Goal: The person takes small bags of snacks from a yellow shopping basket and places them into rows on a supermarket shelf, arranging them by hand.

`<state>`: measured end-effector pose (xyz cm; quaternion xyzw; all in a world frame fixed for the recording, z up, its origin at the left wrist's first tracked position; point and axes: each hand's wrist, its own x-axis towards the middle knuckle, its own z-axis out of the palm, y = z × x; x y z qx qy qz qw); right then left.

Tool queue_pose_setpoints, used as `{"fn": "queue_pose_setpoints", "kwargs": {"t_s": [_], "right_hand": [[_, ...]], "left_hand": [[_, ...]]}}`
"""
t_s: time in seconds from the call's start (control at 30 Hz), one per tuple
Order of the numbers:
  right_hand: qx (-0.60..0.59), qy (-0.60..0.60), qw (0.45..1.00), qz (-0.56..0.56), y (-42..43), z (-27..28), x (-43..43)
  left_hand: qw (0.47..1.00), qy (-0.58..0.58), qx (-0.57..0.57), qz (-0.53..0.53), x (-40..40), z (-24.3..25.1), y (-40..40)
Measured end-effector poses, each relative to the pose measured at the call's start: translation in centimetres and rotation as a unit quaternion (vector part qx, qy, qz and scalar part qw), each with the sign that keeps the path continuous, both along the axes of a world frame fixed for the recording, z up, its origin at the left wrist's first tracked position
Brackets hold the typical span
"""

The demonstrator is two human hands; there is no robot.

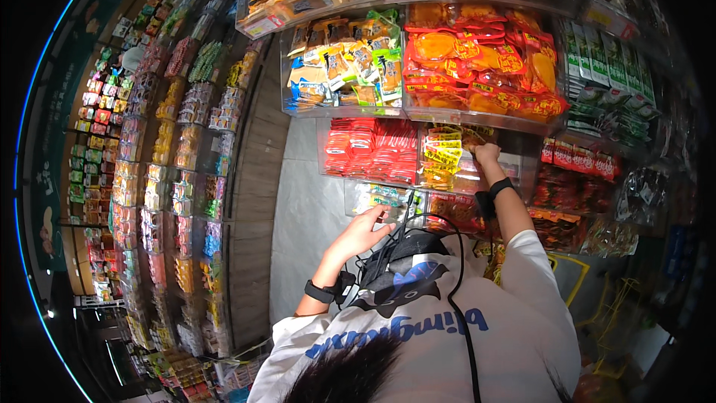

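My right hand (485,153) reaches into a clear plastic bin that holds yellow snack packets (442,151). Its fingers are curled at a packet with dark and yellow print at the bin's right side; whether they grip it cannot be told. My left hand (366,229) is raised with fingers apart, holding nothing, near a lower bin of white and green packets (383,197). Red snack packets (372,145) stand in rows left of the yellow ones. Above them are bins of orange-red packaged snacks (481,61) and mixed brown, blue and green packets (349,61).
A top row of clear bins (313,3) juts out above. Green packets (609,67) and red packets (579,168) fill bins to the right. Grey tiled floor (305,196) lies left of the rack, before another stocked shelf (184,151). A black cable (460,291) hangs over my shirt.
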<state>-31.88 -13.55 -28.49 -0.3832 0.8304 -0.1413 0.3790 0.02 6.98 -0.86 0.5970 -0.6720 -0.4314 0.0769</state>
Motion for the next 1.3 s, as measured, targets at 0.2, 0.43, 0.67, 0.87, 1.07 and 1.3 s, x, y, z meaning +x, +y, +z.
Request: {"fn": "queue_pose_setpoints", "kwargs": {"t_s": [0.2,0.43,0.67,0.87,1.07,1.3], "right_hand": [[-0.020,-0.020,0.999,0.035,2.4,-2.8,-1.7],[-0.002,-0.170,0.985,0.012,1.1,2.4,-2.1],[-0.072,-0.174,0.980,-0.058,5.8,-0.9,-8.5],[-0.269,-0.179,0.946,-0.032,14.0,8.1,-5.5],[-0.270,-0.025,0.962,-0.004,26.7,3.9,-3.4],[0.085,0.071,0.980,0.163,43.7,-0.5,5.9]], "left_hand": [[0.998,-0.013,-0.046,-0.048,-1.0,0.0,-1.2],[0.998,-0.053,-0.024,-0.034,0.7,-1.0,1.6],[0.998,0.036,-0.054,0.014,3.8,-2.3,3.7],[0.990,-0.084,-0.095,-0.060,7.9,-4.4,4.8],[0.990,-0.013,-0.033,-0.137,10.3,-2.0,2.8],[0.964,-0.036,-0.011,-0.261,13.2,-4.0,1.3]]}}
